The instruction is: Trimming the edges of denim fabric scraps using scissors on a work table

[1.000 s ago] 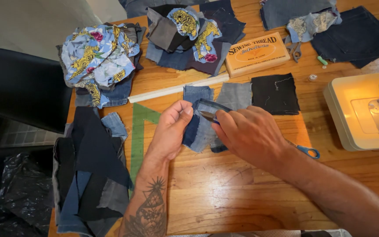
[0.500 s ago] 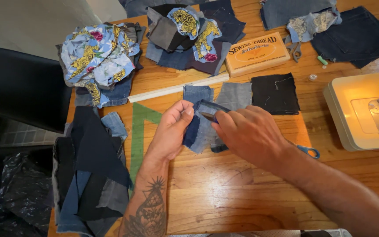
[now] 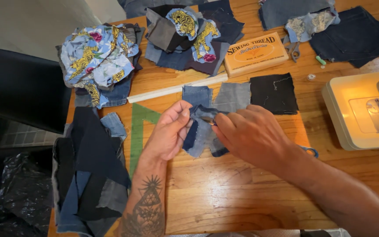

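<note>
My left hand (image 3: 168, 131) and my right hand (image 3: 251, 134) meet over a small bundle of blue denim patches (image 3: 198, 134) held just above the wooden table (image 3: 224, 193). Left thumb and fingers pinch the patches' upper left edge. Right fingertips pinch the same bundle from the right, with a small dark object at the fingertips that is too small to identify. More square patches lie flat behind: a blue one (image 3: 197, 94), a grey one (image 3: 235, 96) and a black one (image 3: 273, 93).
A white sewing machine (image 3: 360, 109) glows at the right. A tan cardboard box (image 3: 255, 53), a white ruler (image 3: 176, 87), a green triangle ruler (image 3: 139, 127), floral fabric (image 3: 95, 61), dark denim scraps (image 3: 88, 171) and a black chair (image 3: 20, 87) surround the hands.
The right fingers have curled lower onto the bundle, folding its top edge down. The left hand stays almost still.
</note>
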